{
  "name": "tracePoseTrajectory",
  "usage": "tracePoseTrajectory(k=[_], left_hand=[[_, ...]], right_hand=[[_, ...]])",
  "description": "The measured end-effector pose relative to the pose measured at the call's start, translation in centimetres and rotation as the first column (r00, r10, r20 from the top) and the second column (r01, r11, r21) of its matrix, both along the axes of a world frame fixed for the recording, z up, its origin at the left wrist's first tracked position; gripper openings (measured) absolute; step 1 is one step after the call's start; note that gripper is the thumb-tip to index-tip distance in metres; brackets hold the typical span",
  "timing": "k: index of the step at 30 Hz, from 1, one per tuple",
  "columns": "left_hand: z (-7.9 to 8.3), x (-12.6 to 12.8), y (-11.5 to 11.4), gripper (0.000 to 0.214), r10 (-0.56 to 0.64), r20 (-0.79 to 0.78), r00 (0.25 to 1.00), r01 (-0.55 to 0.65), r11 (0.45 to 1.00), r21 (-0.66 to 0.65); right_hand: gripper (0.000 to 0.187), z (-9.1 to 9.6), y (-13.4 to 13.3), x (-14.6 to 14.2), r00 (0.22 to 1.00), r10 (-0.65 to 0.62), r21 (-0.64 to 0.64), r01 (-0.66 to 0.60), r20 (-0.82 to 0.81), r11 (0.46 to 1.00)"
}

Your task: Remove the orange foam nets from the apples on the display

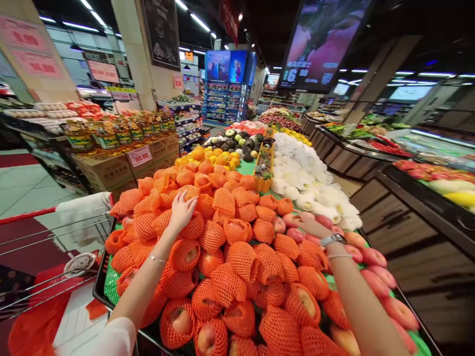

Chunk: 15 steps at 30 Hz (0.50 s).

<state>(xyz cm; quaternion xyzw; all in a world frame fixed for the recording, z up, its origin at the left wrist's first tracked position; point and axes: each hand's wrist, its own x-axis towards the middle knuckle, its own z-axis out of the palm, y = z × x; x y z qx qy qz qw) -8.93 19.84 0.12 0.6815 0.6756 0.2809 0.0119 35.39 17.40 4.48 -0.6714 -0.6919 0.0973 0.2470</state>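
Orange foam-net sleeved fruit (237,257), round, mesh-textured, heaped on a green mat (110,283) at centre frame: left hand (181,210) lies flat on top of the heap with fingers spread, pinching nothing. Right hand (308,225), metal watch (333,240) at the wrist, reaches among bare pink fruit (371,257) at centre right, its fingers blending with the fruit so the grip cannot be told. Surrounding: white-netted fruit (315,183) behind; wire trolley (55,232) lower left; cardboard cartons (107,173) under yellow-lidded bottles (107,136) with a price card (140,155), digits unclear; overhead screen (322,39) showing a large "6".
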Motion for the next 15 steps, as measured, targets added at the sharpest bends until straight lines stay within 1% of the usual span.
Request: tracePoseTrajectory(k=[2, 3, 4, 6, 7, 8, 10, 11, 13, 14, 15], left_hand=[[-0.2, 0.6, 1.1, 0.041, -0.025, -0.023, 0.999, 0.024, 0.999, -0.039], [-0.4, 0.7, 1.4, 0.041, -0.037, -0.018, 0.999, 0.036, 0.998, -0.048], [-0.5, 0.7, 1.5, 0.041, -0.044, -0.015, 0.999, 0.043, 0.997, -0.056], [-0.6, 0.4, 1.7, 0.040, -0.053, 0.001, 0.999, 0.053, 0.997, -0.063], [-0.5, 0.1, 1.7, 0.040, -0.060, 0.014, 0.998, 0.061, 0.996, -0.060], [-0.4, 0.0, 1.7, 0.039, -0.070, 0.029, 0.997, 0.072, 0.996, -0.050], [0.0, -0.3, 1.3, 0.040, -0.089, 0.055, 0.995, 0.090, 0.996, -0.017], [0.3, -0.3, 0.9, 0.042, -0.096, 0.075, 0.993, 0.094, 0.995, 0.023], [0.8, 0.0, -0.6, 0.046, -0.126, 0.180, 0.976, 0.093, 0.979, 0.180], [1.1, 0.2, -1.7, 0.046, -0.171, 0.290, 0.942, 0.078, 0.949, 0.306], [1.2, 0.6, -3.0, 0.044, -0.242, 0.419, 0.875, 0.045, 0.902, 0.429]], right_hand=[[0.043, 0.3, -3.4, -1.0, 0.990, 0.134, -0.094, -0.137, -0.034, 0.986], [0.047, 0.4, -5.2, -1.5, 0.976, 0.206, -0.142, -0.213, -0.066, 0.967], [0.050, 0.4, -6.9, -2.0, 0.952, 0.285, -0.187, -0.301, -0.111, 0.935], [0.053, 0.2, -10.2, -3.0, 0.897, 0.391, -0.245, -0.434, -0.205, 0.867], [0.053, 0.0, -11.6, -3.4, 0.878, 0.414, -0.252, -0.469, -0.242, 0.847], [0.054, -0.2, -13.0, -3.8, 0.871, 0.414, -0.249, -0.476, -0.264, 0.843], [0.055, -0.8, -15.5, -4.8, 0.874, 0.389, -0.224, -0.458, -0.292, 0.860], [0.054, -1.2, -16.6, -5.4, 0.874, 0.374, -0.210, -0.447, -0.311, 0.870], [0.051, -2.1, -18.5, -6.9, 0.859, 0.353, -0.173, -0.438, -0.372, 0.882], [0.049, -2.6, -19.3, -7.8, 0.844, 0.344, -0.141, -0.432, -0.412, 0.891], [0.047, -3.2, -20.0, -8.8, 0.825, 0.332, -0.099, -0.418, -0.457, 0.903]])
